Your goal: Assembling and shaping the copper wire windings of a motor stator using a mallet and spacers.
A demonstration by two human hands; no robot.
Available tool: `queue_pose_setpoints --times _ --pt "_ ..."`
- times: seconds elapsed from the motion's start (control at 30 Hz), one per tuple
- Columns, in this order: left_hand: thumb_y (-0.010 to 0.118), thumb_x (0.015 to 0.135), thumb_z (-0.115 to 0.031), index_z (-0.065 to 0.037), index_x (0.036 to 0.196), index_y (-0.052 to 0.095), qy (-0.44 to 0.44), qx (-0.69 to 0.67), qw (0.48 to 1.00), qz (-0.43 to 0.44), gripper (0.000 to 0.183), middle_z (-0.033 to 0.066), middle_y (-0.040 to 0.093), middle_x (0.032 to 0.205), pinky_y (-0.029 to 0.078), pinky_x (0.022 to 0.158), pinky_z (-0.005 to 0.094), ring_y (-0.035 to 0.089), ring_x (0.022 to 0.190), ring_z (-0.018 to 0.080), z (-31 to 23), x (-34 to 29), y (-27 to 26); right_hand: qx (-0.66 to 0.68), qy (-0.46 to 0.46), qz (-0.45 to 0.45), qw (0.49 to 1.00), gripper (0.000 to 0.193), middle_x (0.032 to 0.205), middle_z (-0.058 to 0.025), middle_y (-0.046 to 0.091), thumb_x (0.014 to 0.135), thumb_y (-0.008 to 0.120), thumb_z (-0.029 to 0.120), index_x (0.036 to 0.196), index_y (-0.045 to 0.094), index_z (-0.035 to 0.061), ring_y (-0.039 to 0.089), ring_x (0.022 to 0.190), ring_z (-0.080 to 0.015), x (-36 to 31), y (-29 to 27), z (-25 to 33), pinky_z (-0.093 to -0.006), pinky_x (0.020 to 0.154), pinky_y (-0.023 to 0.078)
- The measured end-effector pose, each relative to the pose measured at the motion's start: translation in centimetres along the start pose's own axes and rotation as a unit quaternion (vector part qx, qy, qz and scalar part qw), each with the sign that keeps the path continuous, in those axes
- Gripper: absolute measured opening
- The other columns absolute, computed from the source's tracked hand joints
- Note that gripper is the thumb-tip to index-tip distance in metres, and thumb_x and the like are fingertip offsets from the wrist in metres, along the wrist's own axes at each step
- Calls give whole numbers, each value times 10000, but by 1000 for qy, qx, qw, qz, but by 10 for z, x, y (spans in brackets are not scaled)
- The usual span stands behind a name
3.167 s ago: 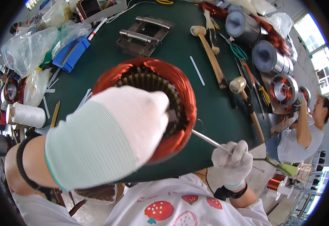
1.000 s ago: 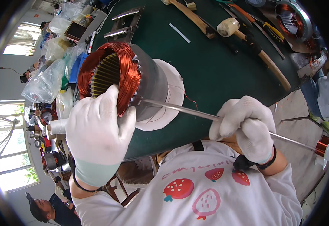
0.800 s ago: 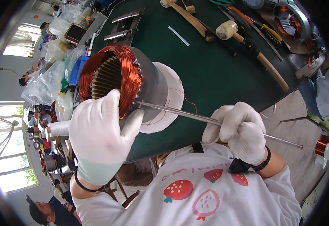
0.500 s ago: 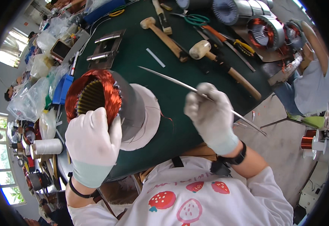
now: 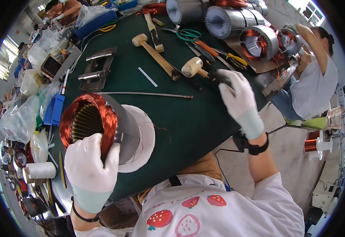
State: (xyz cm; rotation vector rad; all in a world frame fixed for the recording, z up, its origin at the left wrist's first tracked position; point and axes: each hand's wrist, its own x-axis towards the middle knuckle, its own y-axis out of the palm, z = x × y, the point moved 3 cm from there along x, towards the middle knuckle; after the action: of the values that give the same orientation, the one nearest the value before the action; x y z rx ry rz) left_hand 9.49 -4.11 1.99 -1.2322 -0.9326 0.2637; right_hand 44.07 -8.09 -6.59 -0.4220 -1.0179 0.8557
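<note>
Rod [image 5: 144,94] now down, right hand [image 5: 237,94] away

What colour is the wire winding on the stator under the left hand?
Copper-red winding, seen best in the head view.

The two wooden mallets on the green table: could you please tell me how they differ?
The far mallet lies free with its whole handle showing; the near mallet has its handle under the right hand. The far one's head is smaller and points left. Both are pale wood.
</note>
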Motion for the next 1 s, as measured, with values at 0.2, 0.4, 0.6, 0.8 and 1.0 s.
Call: queue_pose_setpoints --times 0.2,0.4,0.6,0.8,1.0 --pt "741 834 -123 5 1148 659 -28 -27 999 22 349 160 668 982 493 819 420 628 897 345 7 0 6 -115 96 139 979 516 1191 -188 624 846 702 181 1337 578 86 600 1089 -398 -32 0 -44 -442 934 497" --pt "510 998 -35 20 1149 666 -193 -108 956 -192 223 145 686 1102 485 943 362 648 1030 285 121 -41 -27 40 55 186 980 454 786 1 553 939 610 62 1389 555 49 492 587 -74 -28 -16 -73 -245 539 434" --pt "580 944 -71 5 1059 660 -253 -28 966 39 159 179 678 1019 505 903 420 647 1005 353 170 -146 0 585 331 155 724 587 692 7 505 1004 619 227 1463 373 -42 445 455 -65 -65 1 -26 -214 388 347" --pt "631 913 -111 -16 1107 667 -249 -57 966 42 219 174 682 1072 497 911 423 638 1018 366 179 -150 41 630 352 208 660 453 661 11 456 1026 589 231 1372 454 -29 437 449 -100 -79 65 40 -268 394 399" --pt "708 864 -162 -26 1211 623 -242 -26 968 67 382 158 646 1106 503 886 412 630 974 339 183 -149 59 744 423 269 443 361 637 59 364 1048 568 248 1311 509 9 323 440 -54 -100 81 58 -266 398 297"
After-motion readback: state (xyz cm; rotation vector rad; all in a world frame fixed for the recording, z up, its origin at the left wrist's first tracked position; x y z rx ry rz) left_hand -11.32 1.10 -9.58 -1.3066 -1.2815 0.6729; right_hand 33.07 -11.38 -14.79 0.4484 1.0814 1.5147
